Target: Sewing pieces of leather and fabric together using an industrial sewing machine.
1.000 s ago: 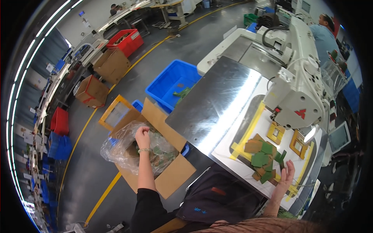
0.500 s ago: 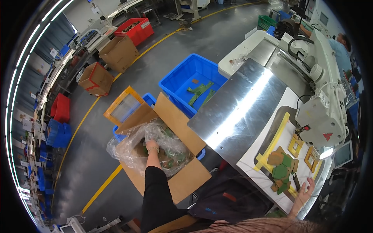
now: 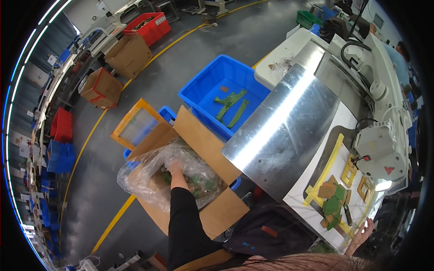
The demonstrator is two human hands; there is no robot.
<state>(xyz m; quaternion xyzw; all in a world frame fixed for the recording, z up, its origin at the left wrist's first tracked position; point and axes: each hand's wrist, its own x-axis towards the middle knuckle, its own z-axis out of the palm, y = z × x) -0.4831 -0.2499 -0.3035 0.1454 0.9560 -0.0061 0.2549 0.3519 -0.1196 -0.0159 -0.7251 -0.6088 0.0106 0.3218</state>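
Note:
My left hand [image 3: 175, 170] reaches down into an open cardboard box [image 3: 224, 212] at my left. A crumpled clear plastic bag [image 3: 149, 183] lines the box, with green and brown flat pieces [image 3: 203, 184] inside. The fingers of that hand are hidden among the bag and pieces. At the right, my right hand [image 3: 361, 235] rests by the near edge of the sewing machine's table [image 3: 298, 205], fingers apart and holding nothing. Just beyond it lie a small dark tool [image 3: 347, 215] and a loose pile of green and brown pieces [image 3: 333, 205].
Two yellowish frames [image 3: 348, 171] lie beneath the white sewing machine head [image 3: 382, 147]. A shiny metal plate [image 3: 282, 131] extends left of them. Beyond the box stands a blue bin [image 3: 203, 86] with green strips. A yellow-framed panel [image 3: 138, 124] leans behind the box.
The whole view has shifted slightly. My left hand stays in the box, its fingers less visible now. The right hand remains by the table edge, with its fingers a little more bent.

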